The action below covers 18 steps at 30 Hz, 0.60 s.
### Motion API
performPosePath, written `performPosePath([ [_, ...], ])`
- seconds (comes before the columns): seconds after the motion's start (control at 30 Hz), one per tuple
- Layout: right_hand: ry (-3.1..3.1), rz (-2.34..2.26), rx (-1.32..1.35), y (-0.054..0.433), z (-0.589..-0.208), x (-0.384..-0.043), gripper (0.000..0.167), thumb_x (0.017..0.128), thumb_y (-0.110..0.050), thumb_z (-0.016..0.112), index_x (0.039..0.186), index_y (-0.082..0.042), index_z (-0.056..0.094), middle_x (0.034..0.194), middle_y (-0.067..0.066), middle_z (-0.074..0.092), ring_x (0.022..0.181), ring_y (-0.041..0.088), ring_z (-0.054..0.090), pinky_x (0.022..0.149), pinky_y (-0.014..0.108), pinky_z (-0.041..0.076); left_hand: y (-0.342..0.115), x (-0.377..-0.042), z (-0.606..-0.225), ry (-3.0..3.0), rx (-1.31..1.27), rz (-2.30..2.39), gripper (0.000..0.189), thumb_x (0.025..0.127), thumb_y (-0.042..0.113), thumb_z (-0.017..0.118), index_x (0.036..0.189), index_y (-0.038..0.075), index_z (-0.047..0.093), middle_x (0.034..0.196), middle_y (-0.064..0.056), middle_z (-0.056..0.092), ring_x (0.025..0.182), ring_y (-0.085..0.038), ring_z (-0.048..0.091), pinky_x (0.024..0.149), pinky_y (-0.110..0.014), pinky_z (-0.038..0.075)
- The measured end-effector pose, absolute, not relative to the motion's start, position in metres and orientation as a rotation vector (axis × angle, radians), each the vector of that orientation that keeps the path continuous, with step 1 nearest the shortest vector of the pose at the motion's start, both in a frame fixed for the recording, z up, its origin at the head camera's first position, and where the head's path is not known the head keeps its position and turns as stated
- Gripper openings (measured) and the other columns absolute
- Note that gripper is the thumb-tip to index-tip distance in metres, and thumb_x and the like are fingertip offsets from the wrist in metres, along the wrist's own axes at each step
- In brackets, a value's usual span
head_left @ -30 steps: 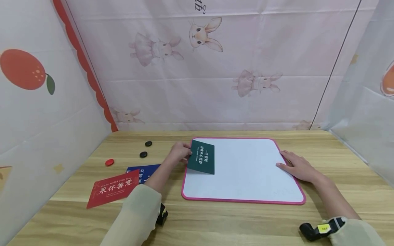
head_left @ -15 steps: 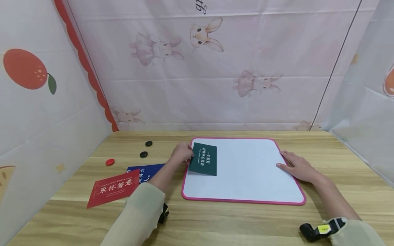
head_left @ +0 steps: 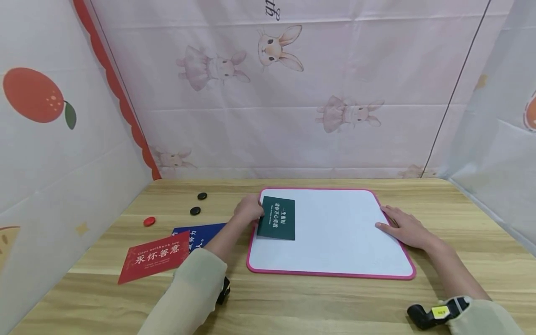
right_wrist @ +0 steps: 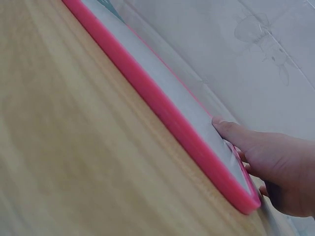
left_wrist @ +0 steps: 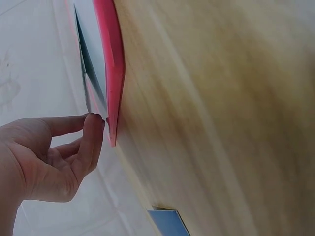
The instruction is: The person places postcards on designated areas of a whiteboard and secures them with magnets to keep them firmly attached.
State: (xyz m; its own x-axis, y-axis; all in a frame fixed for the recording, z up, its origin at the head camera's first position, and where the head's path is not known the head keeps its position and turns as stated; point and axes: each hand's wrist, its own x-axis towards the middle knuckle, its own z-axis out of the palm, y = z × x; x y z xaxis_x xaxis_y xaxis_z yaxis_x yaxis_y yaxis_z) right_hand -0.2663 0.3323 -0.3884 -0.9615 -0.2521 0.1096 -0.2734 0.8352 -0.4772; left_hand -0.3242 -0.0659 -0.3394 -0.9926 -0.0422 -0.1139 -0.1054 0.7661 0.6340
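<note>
**mossy_desk:** ok what's the left hand point(head_left: 249, 208) doing here?

**gridpaper:** Pinching the green card point(head_left: 276, 219) by its left edge, thumb and fingertips together. The card's over the whiteboard point(head_left: 339, 232), just inside its left edge and closer to the far left corner than the near one. Can't really tell how much of it lies flat.

**mossy_desk:** and the right hand point(head_left: 406, 226)?

**gridpaper:** Holding the board's right edge roughly midway along: thumb on the white surface, fingers around the outer side of the pink rim point(right_wrist: 162, 108).

**mossy_desk:** anything else on the table point(head_left: 326, 307)?

**gridpaper:** Yep. Off the board's left edge there's a blue card point(head_left: 205, 232), partly hidden by a red card point(head_left: 155, 257) and the left forearm point(head_left: 222, 239). The red one's nearer the table's left edge. Past those, toward the far left corner, a red disc point(head_left: 149, 221) and two black discs point(head_left: 195, 211), all apart from each other. Rabbit-print backdrop point(head_left: 251, 149) runs along the far edge.
</note>
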Motion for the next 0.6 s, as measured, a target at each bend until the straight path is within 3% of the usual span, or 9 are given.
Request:
performPosePath([
  [0.6,-2.977,0.783,0.420,0.3339,-0.3882,-0.2675,0.076,0.089,-0.041,0.055,0.138,0.010,0.027,0.137,0.037,0.023,0.124,0.053,0.018,0.094,0.068,0.015,-0.0633,-0.3223,-0.3426,2.860,-0.130,1.012,0.022,0.087,0.004,0.058,0.109,0.000,0.056,0.088,-0.014,0.055,0.057,-0.022,0.056,0.050,-0.027,0.048],
])
